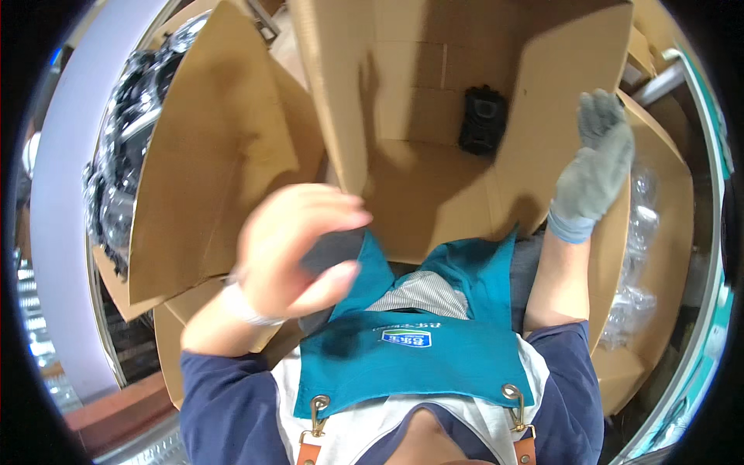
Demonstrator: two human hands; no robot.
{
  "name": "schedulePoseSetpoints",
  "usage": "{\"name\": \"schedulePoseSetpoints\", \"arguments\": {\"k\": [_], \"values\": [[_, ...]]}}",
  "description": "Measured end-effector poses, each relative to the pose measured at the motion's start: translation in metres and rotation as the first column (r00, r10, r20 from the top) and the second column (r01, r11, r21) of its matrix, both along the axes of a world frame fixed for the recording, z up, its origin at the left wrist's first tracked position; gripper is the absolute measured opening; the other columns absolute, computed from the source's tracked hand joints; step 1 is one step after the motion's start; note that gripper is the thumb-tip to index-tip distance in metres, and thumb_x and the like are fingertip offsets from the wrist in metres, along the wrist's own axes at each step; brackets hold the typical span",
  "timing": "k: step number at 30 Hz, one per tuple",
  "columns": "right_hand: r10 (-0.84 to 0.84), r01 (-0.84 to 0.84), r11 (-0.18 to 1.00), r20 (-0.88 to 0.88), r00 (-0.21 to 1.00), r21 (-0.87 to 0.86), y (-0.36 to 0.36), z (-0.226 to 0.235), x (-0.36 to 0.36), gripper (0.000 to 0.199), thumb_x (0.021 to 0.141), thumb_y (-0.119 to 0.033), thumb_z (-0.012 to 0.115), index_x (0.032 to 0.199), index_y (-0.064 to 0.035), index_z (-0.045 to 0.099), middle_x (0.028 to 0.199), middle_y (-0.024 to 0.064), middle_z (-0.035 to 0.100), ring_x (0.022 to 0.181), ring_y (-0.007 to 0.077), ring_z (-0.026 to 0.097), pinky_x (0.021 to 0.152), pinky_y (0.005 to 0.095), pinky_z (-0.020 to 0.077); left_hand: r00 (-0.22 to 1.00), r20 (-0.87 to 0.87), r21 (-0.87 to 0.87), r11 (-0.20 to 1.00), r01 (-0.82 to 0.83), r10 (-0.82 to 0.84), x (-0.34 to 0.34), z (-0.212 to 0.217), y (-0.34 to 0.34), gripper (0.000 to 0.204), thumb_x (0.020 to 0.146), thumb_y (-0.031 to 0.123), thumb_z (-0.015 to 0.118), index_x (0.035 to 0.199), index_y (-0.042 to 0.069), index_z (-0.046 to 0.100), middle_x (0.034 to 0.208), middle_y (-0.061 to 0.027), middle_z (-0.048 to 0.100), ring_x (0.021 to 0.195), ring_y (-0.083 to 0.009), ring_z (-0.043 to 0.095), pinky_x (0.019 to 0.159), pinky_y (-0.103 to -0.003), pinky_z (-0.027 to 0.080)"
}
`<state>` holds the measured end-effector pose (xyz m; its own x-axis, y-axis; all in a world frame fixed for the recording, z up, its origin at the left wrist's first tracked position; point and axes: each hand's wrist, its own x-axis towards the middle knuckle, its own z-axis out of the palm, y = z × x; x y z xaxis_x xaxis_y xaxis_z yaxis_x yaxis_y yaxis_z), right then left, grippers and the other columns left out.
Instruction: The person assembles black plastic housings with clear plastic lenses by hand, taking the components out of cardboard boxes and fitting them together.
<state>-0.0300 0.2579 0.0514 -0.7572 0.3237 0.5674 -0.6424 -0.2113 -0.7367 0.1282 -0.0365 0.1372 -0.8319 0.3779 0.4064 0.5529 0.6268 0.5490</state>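
Observation:
A large cardboard box [422,236] stands open in front of me. On its floor, towards the far right, sits a small black object [482,122], probably plastic; its kind is not clear. My left hand [298,244] is bare, with a white band at the wrist. Slightly blurred, it hovers near the box's front left corner, thumb and fingers apart, holding nothing. My right hand [601,167] wears a grey work glove. Its fingers are stretched out along the outer edge of the box's right flap [554,116], and it seems to rest against that flap.
A raised cardboard flap [209,170] stands at the left, before black parts in clear plastic wrapping [128,155]. On the right, another carton [659,194] contains clear plastic packaging [632,271]. A teal-edged metal frame [709,310] curves along the far right.

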Motion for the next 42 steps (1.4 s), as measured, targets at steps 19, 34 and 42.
{"name": "schedulePoseSetpoints", "arguments": {"k": [19,34,42], "values": [[0.754,-0.154,0.424,0.254,0.606,-0.892,0.113,-0.028,0.038,0.055,0.098,-0.042,0.037,0.130,0.0018,0.048,0.135,0.0199,0.049,0.122,0.0321,0.049,0.105,0.0450,0.0352,0.333,0.847,-0.155,0.793,-0.589,0.413,-0.397,-0.414,0.149,0.062,0.081,0.044,0.063,0.119,-0.005,0.058,0.127,-0.0240,0.054,0.117,-0.0365,0.054,0.096,-0.042,0.043],[0.731,-0.044,0.446,0.335,0.594,-0.894,0.111,-0.033,0.032,0.063,0.097,-0.053,0.025,0.140,-0.0088,0.038,0.133,0.0136,0.052,0.111,0.0281,0.055,0.093,0.0413,0.0403,0.312,0.950,0.253,0.622,-0.741,-0.014,-0.327,-0.525,0.046,0.045,0.079,0.017,0.067,0.119,-0.001,0.056,0.113,-0.0127,0.061,0.106,-0.0233,0.057,0.084,-0.038,0.047],[0.807,-0.367,0.450,0.194,0.558,-0.814,0.117,-0.062,0.027,0.062,0.098,-0.053,0.017,0.143,-0.0115,0.030,0.143,0.0117,0.041,0.121,0.0281,0.047,0.101,0.0381,0.0381,0.248,0.969,0.133,0.867,-0.480,-0.011,-0.310,-0.482,0.087,0.062,0.078,0.017,0.072,0.129,-0.003,0.044,0.122,-0.0163,0.056,0.112,-0.0260,0.055,0.097,-0.040,0.044]]}}
